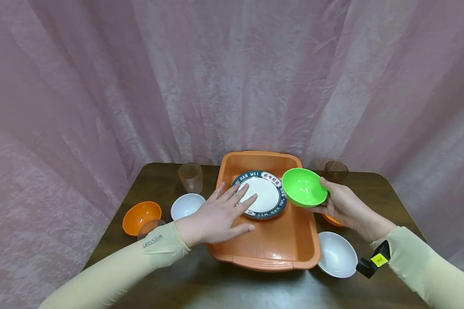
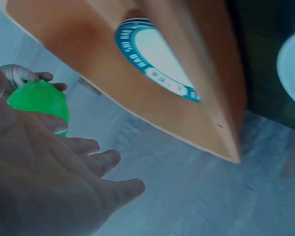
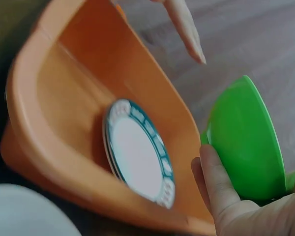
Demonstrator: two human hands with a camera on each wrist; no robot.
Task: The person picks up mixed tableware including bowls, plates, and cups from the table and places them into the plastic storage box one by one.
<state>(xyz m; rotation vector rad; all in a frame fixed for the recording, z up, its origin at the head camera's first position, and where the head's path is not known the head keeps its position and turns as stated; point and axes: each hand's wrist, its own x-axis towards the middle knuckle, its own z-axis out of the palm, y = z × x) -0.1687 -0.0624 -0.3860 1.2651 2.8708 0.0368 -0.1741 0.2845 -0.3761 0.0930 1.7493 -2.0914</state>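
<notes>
My right hand [image 1: 338, 204] grips a green bowl [image 1: 303, 187] by its right side, thumb at the rim and fingers underneath. It holds the bowl above the right part of an orange plastic basin [image 1: 270, 253]. Inside the basin lie stacked plates, the top plate [image 1: 264, 195] white with a dark teal lettered rim. Over the basin's left side hovers my left hand [image 1: 220, 214], its fingers spread and holding nothing. In the right wrist view the green bowl [image 3: 243, 142] is tilted, with fingers against its outside.
Left of the basin are a white bowl [image 1: 186, 205], an orange bowl [image 1: 141, 217] and a clear cup [image 1: 191, 177]; another cup is partly behind my left sleeve. On the right stand white bowls [image 1: 336, 254], a brownish cup [image 1: 335, 171] and a partly hidden orange bowl [image 1: 333, 220].
</notes>
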